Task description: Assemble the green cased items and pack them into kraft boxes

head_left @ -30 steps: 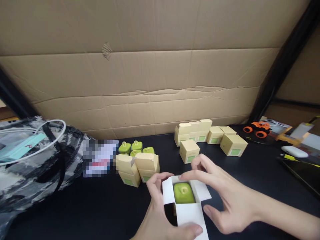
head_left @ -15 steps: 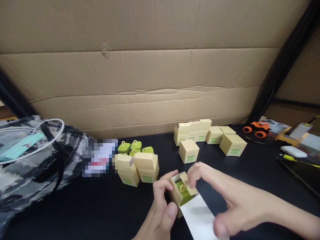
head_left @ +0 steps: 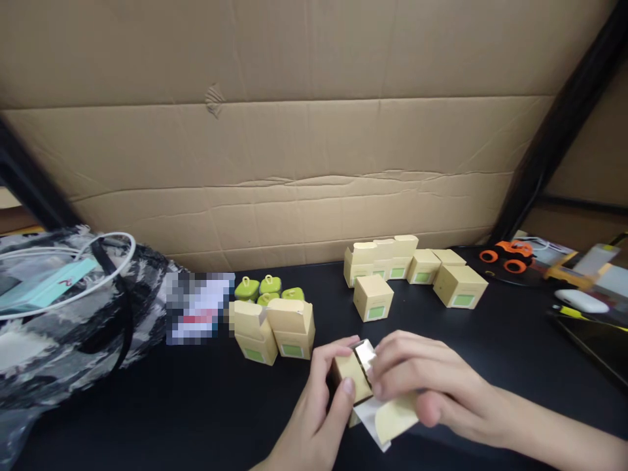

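Observation:
My left hand (head_left: 321, 405) is wrapped round a small tan cardboard box (head_left: 354, 376), with its thumb pressing on a side flap at the top. Fingers of my right hand (head_left: 432, 379) curl over the box's open top, where one flap with a white inside stands up. Between its thumb and fingers is the bent lid flap (head_left: 396, 417), tan outside and white inside. Whatever lies in the box is hidden now. Left of my hands stand two boxes with raised lids (head_left: 293, 330), and several green squarish containers with yellow loops (head_left: 246, 288) sit behind them.
Several more tan boxes with green labels (head_left: 373, 299) stand at the back right, some with raised lids. Farther right are an orange toy truck (head_left: 507, 255), a white case (head_left: 581, 301) and a dark tablet-like slab. A patterned cloth bundle (head_left: 147, 301) with cables lies left. Cardboard (head_left: 294, 150) walls the back.
The side flaps are now folded inward over the green container, which no longer shows. My right hand has shifted onto the box top and bends the lid flap.

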Motion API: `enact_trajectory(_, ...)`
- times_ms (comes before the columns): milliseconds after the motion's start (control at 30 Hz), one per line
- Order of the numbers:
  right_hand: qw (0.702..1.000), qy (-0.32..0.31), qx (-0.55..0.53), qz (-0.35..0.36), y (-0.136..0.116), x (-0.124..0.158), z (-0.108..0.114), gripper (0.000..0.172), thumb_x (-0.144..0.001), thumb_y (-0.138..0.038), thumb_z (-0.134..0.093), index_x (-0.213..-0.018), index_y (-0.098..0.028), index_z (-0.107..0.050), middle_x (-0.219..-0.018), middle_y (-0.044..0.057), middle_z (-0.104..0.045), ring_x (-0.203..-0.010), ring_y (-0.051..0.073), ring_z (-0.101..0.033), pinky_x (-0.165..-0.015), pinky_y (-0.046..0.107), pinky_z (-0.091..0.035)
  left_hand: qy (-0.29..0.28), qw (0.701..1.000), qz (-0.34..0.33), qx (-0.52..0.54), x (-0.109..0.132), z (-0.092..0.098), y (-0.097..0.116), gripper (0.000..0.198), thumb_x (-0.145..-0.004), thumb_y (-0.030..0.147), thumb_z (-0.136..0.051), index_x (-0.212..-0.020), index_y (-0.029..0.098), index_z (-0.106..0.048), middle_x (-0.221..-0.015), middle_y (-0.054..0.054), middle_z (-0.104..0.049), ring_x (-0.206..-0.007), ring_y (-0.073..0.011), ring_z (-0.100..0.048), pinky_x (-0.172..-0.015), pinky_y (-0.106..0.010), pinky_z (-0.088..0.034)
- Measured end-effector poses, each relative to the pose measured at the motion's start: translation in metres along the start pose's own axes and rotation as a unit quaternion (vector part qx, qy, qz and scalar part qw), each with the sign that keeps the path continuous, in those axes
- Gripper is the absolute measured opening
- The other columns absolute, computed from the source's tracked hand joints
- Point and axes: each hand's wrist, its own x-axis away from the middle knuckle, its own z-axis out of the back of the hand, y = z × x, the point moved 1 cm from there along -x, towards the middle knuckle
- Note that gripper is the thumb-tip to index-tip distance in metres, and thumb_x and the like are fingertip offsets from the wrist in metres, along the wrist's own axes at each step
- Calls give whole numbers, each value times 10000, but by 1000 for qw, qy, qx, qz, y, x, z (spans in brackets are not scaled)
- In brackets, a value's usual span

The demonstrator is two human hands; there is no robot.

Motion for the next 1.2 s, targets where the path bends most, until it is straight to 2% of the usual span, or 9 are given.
enact_trajectory(100,997,-23,43,62,-2,-1,-1,398,-939,-492,-357,-1107,-214,-587,-884,79,-683,-845,185,-662,-849,328,-489,-4,1000,-9,-2,-1,0,-2,289,-886,474,-442,-1057,244,-482,-1305,-86,-520,-1233,-242,-451,-1043,-410,-303)
enact_trajectory(200,989,-33,98,106,0,6,-4,488,-899,-349,-516,-1346,-231,-358,-1055,104,-659,-996,205,-634,-889,315,-483,-2,1000,-9,11,-2,-1,-1,307,-884,470,-452,-1091,245,-440,-1291,-91,-532,-1233,-236,-451,-1038,-402,-305)
enact_trajectory(267,991,17,106,81,4,12,-9,562,-876,-191,-536,-1370,-293,-289,-1158,108,-583,-1044,187,-604,-818,270,-515,0,999,-7,34,-2,-1,1,335,-880,467,-465,-1131,256,-394,-1284,-85,-541,-1225,-227,-459,-1029,-387,-316)
enact_trajectory(367,995,73,74,-2,11,17,-17,496,-861,-66,-496,-1286,-305,-406,-1157,93,-519,-1051,166,-572,-821,261,-510,-7,999,9,48,-1,-2,1,346,-880,460,-468,-1145,255,-383,-1290,-88,-531,-1216,-225,-465,-1009,-364,-335)
enact_trajectory(500,992,92,21,-80,16,9,-22,333,-881,-114,-518,-1169,-281,-521,-1060,43,-589,-1057,163,-539,-951,321,-431,-6,998,31,47,0,0,-1,386,-878,455,-468,-1182,238,-371,-1324,-96,-492,-1240,-238,-433,-1010,-350,-322)
enact_trajectory(667,983,78,-36,-162,16,3,-22,213,-906,-190,-512,-1095,-260,-581,-1016,29,-609,-982,146,-567,-865,278,-466,-35,995,55,74,-1,5,-4,366,-906,419,-429,-1213,228,-374,-1307,-91,-502,-1242,-258,-424,-992,-367,-335)
enact_trajectory(1000,987,16,128,-99,14,7,-20,259,-928,-241,-455,-1160,-191,-557,-1030,88,-588,-936,182,-568,-794,320,-479,-28,996,44,73,0,1,-3,351,-896,457,-444,-1167,234,-429,-1270,-90,-525,-1176,-260,-476,-975,-387,-354)
enact_trajectory(1133,971,-51,234,-20,11,6,-16,610,-813,-496,-595,-1263,-98,-492,-1139,168,-573,-1016,267,-544,-827,388,-462,-19,997,33,62,-1,3,-5,301,-918,426,-413,-1161,248,-418,-1289,-76,-502,-1215,-230,-445,-1002,-372,-337)
enact_trajectory(1200,965,-72,252,-19,8,3,-15,613,-813,-475,-605,-1273,-88,-484,-1145,170,-575,-997,259,-553,-813,374,-465,-31,998,17,60,-2,4,-6,267,-923,411,-413,-1146,264,-414,-1313,-60,-478,-1262,-214,-402,-1038,-367,-308)
